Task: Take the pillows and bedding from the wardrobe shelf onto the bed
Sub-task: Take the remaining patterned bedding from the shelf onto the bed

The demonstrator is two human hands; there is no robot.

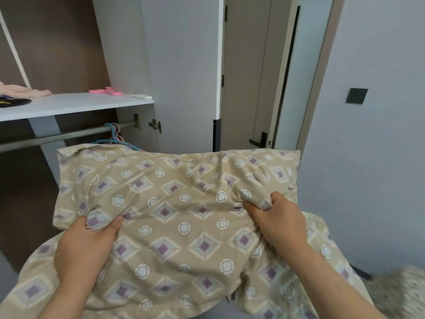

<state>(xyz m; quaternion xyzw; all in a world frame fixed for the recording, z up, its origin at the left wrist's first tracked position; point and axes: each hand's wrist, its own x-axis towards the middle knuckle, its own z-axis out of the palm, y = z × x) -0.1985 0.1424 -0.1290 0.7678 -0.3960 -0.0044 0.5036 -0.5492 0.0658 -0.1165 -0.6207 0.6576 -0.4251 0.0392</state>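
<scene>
A beige pillow (174,194) with purple diamonds and white circles fills the middle of the view, held up in front of the open wardrobe. My left hand (85,247) pinches a fold of its cover near the lower left. My right hand (278,224) grips a bunch of the cover at the right. Below the pillow hangs more bedding (287,293) in the same pattern, spreading toward the bottom corners. The white wardrobe shelf (76,104) is at the upper left, well above and behind the pillow.
On the shelf lie pink hangers (107,91), peach cloth (20,90), a dark item (13,102) and a white remote (141,96). A metal rail (64,134) with hangers runs below. The open wardrobe door (184,72) stands centre; a room door (259,88) and wall switch (356,96) are right.
</scene>
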